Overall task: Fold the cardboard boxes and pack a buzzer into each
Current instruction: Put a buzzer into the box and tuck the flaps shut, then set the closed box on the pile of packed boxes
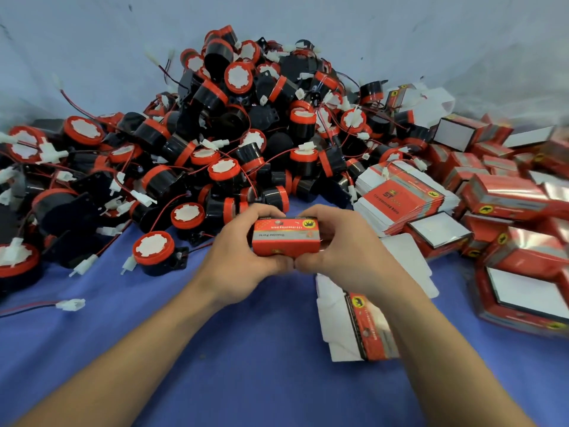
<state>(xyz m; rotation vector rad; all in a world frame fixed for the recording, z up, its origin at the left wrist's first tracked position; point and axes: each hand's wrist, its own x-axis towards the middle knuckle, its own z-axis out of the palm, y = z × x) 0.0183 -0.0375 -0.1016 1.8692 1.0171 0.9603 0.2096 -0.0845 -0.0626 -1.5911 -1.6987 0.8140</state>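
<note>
A small red cardboard box (285,238) with a yellow emblem is held above the blue cloth at the middle of the view. My left hand (238,251) grips its left end and my right hand (345,251) grips its right end, thumbs meeting under it. The box looks folded into shape; its contents are hidden. Behind it rises a big heap of black-and-red buzzers (234,124) with red wires and white plugs. One loose buzzer (155,252) lies just left of my left hand.
A stack of flat unfolded boxes (403,198) sits right of the heap. Several folded red boxes (508,195) pile up at the far right. Another flat box (366,328) lies under my right forearm. A loose wire with plug (69,304) lies left on the blue cloth (246,349).
</note>
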